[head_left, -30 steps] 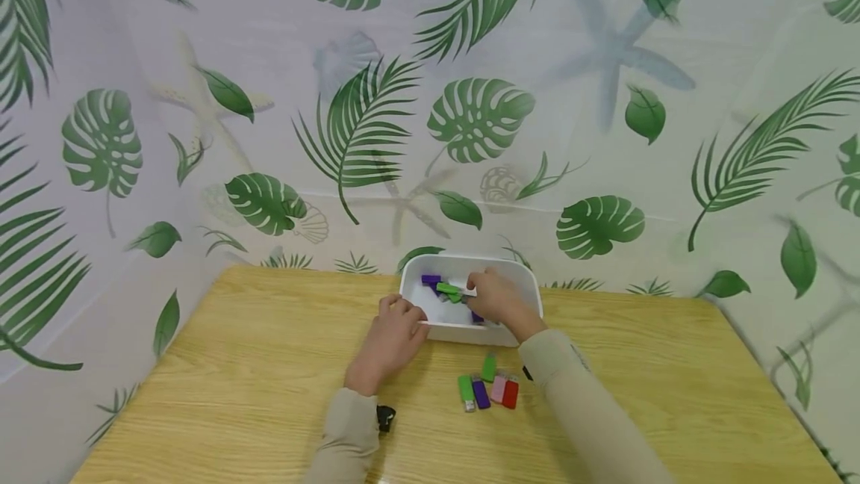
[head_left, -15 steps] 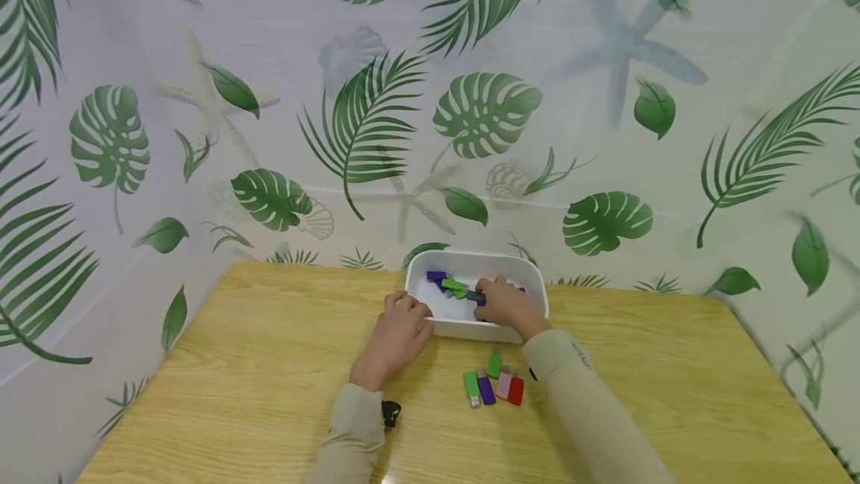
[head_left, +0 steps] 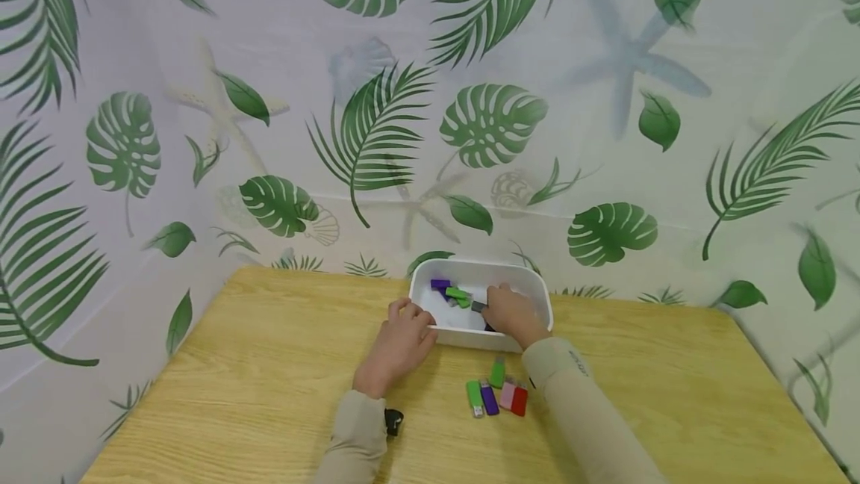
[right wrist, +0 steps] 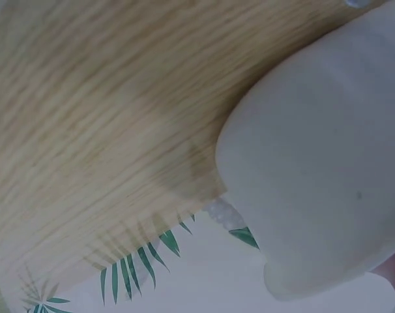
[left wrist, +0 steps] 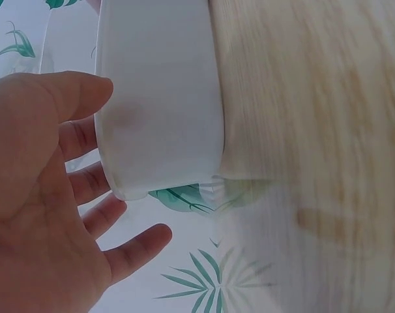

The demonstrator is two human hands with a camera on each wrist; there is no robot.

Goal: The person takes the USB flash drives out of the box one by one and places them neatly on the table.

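Note:
A white plastic bin (head_left: pixel 463 337) stands at the back of the table. In it lie a purple USB stick (head_left: pixel 440 284) and a green USB stick (head_left: pixel 457 293), among others. My right hand (head_left: pixel 513 314) reaches down inside the bin. A dark grey USB stick (head_left: pixel 478 306) shows at its fingertips; whether they pinch it is hidden. My left hand (head_left: pixel 399 342) rests at the bin's front left corner, with relaxed fingers over the rim. In the left wrist view the left thumb (left wrist: pixel 87 96) lies near the front wall and the little finger points past the corner.
In front of the bin lie two green USB sticks, one being the left green stick (head_left: pixel 474 398), plus a purple one (head_left: pixel 490 399), a pink one (head_left: pixel 507 395) and a red one (head_left: pixel 519 399). A leaf-printed backdrop (head_left: pixel 416 230) rises right behind the table (head_left: pixel 282 364).
My right hand has shifted slightly rightward inside the bin, and the dark grey stick now shows clearly at its fingertips. My left hand stays at the corner. The head view has shifted a little.

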